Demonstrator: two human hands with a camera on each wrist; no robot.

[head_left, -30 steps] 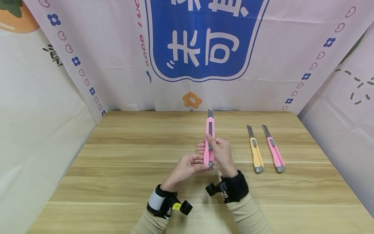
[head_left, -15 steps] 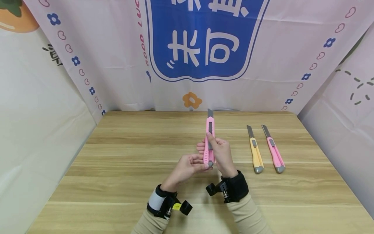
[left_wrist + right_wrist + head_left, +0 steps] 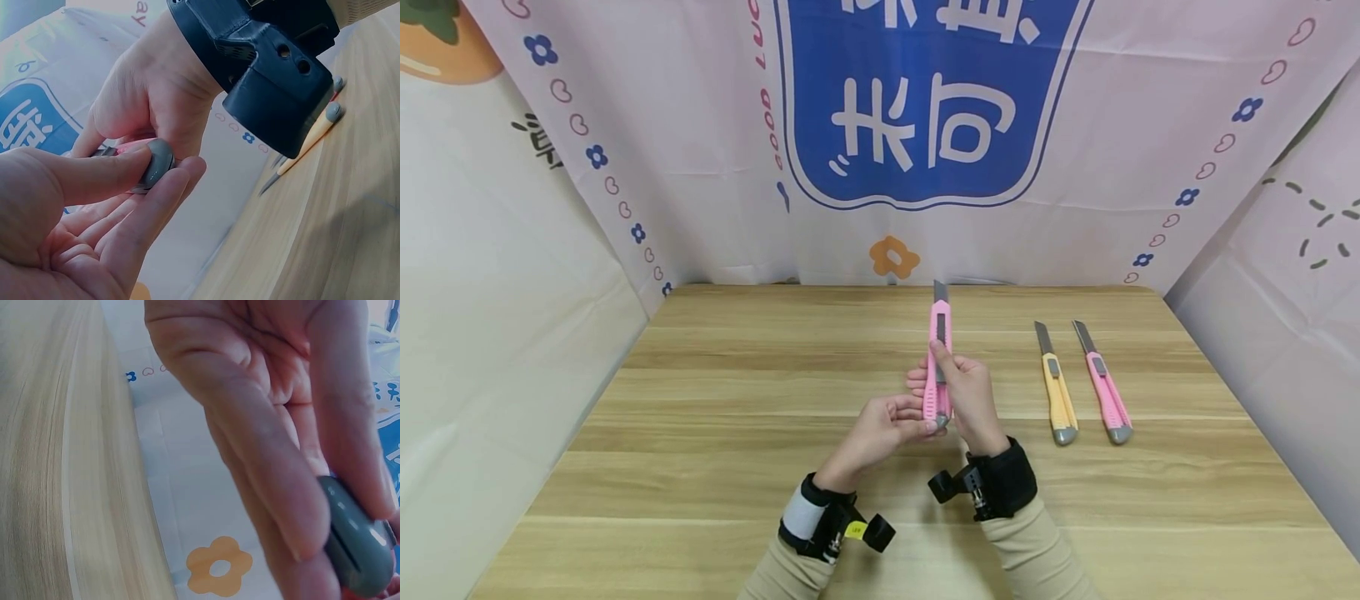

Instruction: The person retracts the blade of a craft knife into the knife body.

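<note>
A pink utility knife [image 3: 938,321] is held up over the table with its blade out and pointing away from me. My left hand [image 3: 876,433] pinches the grey end cap [image 3: 159,164] between thumb and fingers. Around the middle of the handle, my right hand [image 3: 972,396] grips with its thumb lying along the grey slider and its fingers behind. Close up in the right wrist view, fingers sit on both sides of the same grey cap [image 3: 359,540].
To the right on the wooden table [image 3: 737,475] lie a yellow utility knife [image 3: 1058,400] and a second pink utility knife [image 3: 1107,396], side by side with blades out. A printed cloth [image 3: 715,217] hangs along the table's far edge.
</note>
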